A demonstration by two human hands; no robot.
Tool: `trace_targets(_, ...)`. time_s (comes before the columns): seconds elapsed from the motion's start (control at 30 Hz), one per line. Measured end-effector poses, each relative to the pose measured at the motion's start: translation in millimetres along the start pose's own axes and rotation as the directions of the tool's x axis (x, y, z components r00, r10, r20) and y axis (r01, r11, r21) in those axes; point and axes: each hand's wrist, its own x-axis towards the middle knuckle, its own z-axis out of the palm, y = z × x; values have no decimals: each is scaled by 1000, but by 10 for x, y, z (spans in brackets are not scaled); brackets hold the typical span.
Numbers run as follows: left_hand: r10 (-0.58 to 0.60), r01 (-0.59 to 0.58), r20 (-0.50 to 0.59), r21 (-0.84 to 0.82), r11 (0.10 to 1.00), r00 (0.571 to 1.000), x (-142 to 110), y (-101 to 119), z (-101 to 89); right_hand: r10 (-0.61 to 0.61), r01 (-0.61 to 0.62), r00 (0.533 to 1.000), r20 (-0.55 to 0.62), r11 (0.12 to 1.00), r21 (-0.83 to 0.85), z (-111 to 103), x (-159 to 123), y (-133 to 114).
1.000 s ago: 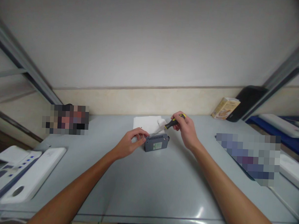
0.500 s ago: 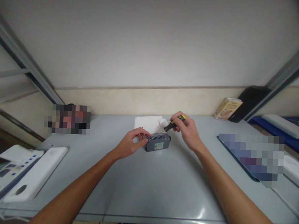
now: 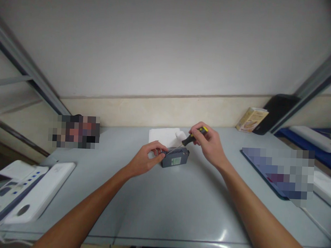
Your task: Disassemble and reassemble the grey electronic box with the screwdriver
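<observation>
A small dark grey box (image 3: pixel 168 162) with a row of vent slots and a pale label stands on the table in front of me. My left hand (image 3: pixel 147 159) grips its left end, thumb on the near side and fingers over the top. In my right hand (image 3: pixel 207 142) is a screwdriver (image 3: pixel 189 140) with a black and yellow handle. Its thin shaft slants down to the left along the slotted top, and the tip meets the box close to my left fingertips. Exactly what the tip touches is too small to make out.
White paper (image 3: pixel 165 135) lies behind the box. At left are a white power strip (image 3: pixel 45 195) and cables. A blurred-out item (image 3: pixel 77 132) stands at the back left. To the right lie a blue pixelated flat object (image 3: pixel 273 176), a yellow carton (image 3: pixel 252 119) and a black case (image 3: pixel 278 110).
My right hand and the screwdriver handle have shifted very slightly to the right. The left hand and the grey box stay practically where they were.
</observation>
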Motion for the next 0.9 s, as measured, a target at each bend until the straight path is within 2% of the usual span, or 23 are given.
trace_targets(0.53, 86, -85, 35, -46, 995, 996, 4, -2, -13, -33, 33, 999, -4, 998, -50, 0, -41, -81)
trace_targets(0.9, 102, -100, 45, -47, 994, 994, 4, -38, -25, -117, 115, 993, -7, 986, -124, 80, -93, -157)
